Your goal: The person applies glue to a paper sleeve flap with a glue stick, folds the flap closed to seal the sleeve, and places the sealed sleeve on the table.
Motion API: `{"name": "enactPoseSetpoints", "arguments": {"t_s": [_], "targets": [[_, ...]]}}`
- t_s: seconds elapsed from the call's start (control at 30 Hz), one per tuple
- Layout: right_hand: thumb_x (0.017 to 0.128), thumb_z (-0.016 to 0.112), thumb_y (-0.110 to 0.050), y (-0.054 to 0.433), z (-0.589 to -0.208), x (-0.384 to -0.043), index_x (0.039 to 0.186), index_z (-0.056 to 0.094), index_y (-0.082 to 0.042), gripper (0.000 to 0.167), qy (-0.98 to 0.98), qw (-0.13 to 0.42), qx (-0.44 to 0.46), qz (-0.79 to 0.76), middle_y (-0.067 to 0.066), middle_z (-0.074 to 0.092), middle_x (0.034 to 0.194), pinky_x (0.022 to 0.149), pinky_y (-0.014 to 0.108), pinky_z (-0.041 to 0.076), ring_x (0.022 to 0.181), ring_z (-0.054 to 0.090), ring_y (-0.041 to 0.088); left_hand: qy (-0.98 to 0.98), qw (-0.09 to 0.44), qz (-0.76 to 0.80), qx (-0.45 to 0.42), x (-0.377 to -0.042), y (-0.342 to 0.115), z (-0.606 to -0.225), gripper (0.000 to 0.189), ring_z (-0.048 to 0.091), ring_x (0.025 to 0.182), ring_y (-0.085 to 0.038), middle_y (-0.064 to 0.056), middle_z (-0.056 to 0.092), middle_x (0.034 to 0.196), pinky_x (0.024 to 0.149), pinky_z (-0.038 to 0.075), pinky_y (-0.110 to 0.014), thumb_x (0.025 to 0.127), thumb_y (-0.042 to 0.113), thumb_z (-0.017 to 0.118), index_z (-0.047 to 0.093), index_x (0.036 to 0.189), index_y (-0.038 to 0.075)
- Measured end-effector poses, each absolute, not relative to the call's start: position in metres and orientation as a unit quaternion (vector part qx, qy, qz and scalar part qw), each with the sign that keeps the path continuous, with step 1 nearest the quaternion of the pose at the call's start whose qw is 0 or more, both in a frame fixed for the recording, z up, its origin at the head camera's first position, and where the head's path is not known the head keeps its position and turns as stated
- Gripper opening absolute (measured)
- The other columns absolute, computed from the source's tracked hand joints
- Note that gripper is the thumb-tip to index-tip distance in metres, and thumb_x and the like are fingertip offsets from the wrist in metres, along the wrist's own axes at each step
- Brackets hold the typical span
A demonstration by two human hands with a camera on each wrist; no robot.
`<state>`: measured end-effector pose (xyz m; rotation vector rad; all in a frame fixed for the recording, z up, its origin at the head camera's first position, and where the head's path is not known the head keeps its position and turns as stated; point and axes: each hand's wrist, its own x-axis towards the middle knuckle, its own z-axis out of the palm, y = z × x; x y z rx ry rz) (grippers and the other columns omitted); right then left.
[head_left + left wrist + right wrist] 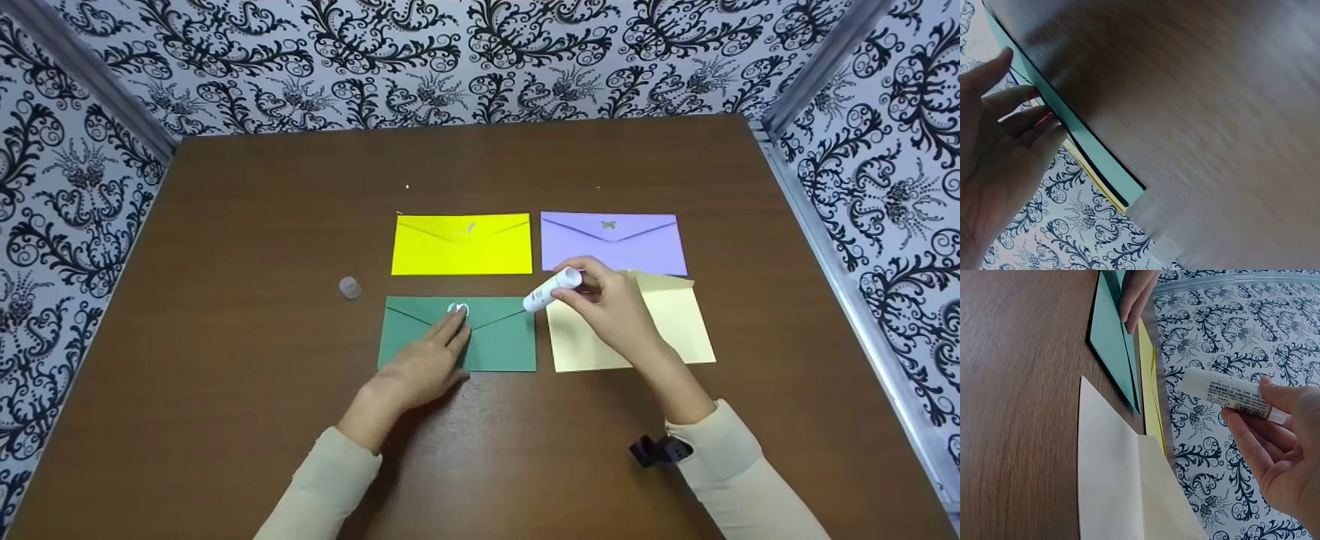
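Note:
My left hand [421, 367] rests on the green envelope [499, 349], fingers extended across its closed flap. A small white piece [458, 308] shows at its fingertips; its shape is partly covered. In the left wrist view, the same hand [1005, 135] has its fingers spread against the envelope. My right hand [611, 307] pinches a white glue stick [553, 289] between thumb and fingers, above the left part of the cream envelope [671, 322]. The right wrist view shows the glue stick [1230, 392] with printed text and a barcode; the cream envelope's flap [1165, 495] stands raised there.
Behind lie a yellow envelope [465, 255] with a small mark on its flap and a purple envelope [615, 256] with a butterfly-shaped piece. A translucent cap [349, 287] sits left of the envelopes on the brown table [247, 360]. Patterned panels [390, 52] border the table.

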<state>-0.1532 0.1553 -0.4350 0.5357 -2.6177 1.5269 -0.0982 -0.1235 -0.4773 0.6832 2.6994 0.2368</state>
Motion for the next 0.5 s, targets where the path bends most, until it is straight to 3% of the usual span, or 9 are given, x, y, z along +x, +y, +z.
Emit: {"name": "enactPoseSetpoints", "arguments": {"t_s": [0.2, 0.5], "targets": [[0.085, 0.078, -0.009, 0.1575, -0.4351, -0.1535, 0.112, 0.069, -0.002, 0.028, -0.85, 0.032, 0.176, 0.495, 0.015, 0.077, 0.1, 0.077, 0.02, 0.061, 0.089, 0.074, 0.022, 0.944, 0.204, 0.082, 0.244, -0.0926, -0.1208, -0.4791, 0.089, 0.001, 0.158, -0.028, -0.014, -0.003, 0.169, 0.127, 0.021, -0.043, 0.1, 0.056, 0.047, 0.008, 0.16, 0.003], [0.085, 0.077, -0.008, 0.1636, -0.4328, -0.1544, 0.11, 0.069, -0.001, 0.027, -0.849, 0.04, 0.177, 0.497, 0.016, 0.077, 0.1, 0.075, 0.012, 0.058, 0.088, 0.075, 0.024, 0.943, 0.215, 0.084, 0.241, -0.0893, -0.1181, -0.4808, 0.104, -0.003, 0.158, -0.028, -0.013, -0.007, 0.169, 0.129, 0.01, -0.046, 0.093, 0.068, 0.048, 0.001, 0.16, 0.003]]}}
